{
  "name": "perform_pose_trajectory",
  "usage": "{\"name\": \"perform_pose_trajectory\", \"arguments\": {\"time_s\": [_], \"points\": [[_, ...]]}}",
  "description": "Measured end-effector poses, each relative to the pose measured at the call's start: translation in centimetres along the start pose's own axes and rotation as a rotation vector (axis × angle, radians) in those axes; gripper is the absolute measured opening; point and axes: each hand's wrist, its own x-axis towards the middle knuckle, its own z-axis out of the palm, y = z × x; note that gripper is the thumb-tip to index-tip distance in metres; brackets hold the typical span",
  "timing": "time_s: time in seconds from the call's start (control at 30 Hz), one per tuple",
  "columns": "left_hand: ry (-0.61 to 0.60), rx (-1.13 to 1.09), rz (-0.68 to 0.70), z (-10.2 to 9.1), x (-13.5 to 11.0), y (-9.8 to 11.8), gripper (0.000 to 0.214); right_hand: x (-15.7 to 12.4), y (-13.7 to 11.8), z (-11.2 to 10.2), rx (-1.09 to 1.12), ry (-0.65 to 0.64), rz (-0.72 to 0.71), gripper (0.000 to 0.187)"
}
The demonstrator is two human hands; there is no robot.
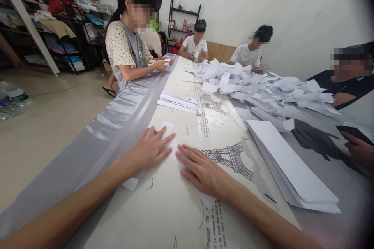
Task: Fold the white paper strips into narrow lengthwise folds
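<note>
We have the white paper strip (174,148) slanted on the near part of the tabletop (137,221), between our two hands. Our left hand (147,148) lies over it with fingers spread; our right hand (201,167) rests flat-fingered on its near right side. Neither clenches it. We judge this to be a flattening or creasing step; the next move calls for light, even pressure and aligned edges. A paper stack (292,159) lies to the right.
</note>
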Motion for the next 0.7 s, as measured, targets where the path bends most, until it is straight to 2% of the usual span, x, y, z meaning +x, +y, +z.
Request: {"name": "perform_pose_trajectory", "arguments": {"time_s": [0.13, 0.37, 0.53, 0.7], "points": [[-0.001, -0.016, 0.019, -0.1, 0.0, -0.1, 0.051, -0.1, -0.2, 0.0, -0.012, 0.008, 0.005, 0.047], [-0.046, 0.007, -0.026, -0.4, -0.1, 0.1, 0.054, -0.9, -1.2, 0.3, -0.095, 0.002, 0.062, 0.043], [-0.068, -0.005, -0.039, -0.6, -0.2, 0.1, 0.056, -3.6, -2.3, 1.0, -0.176, 0.057, 0.05, 0.045], [-0.081, -0.022, -0.045, -0.2, -0.2, -0.1, 0.059, -7.5, -4.0, 1.1, -0.297, 0.137, 0.044, 0.061]]}}
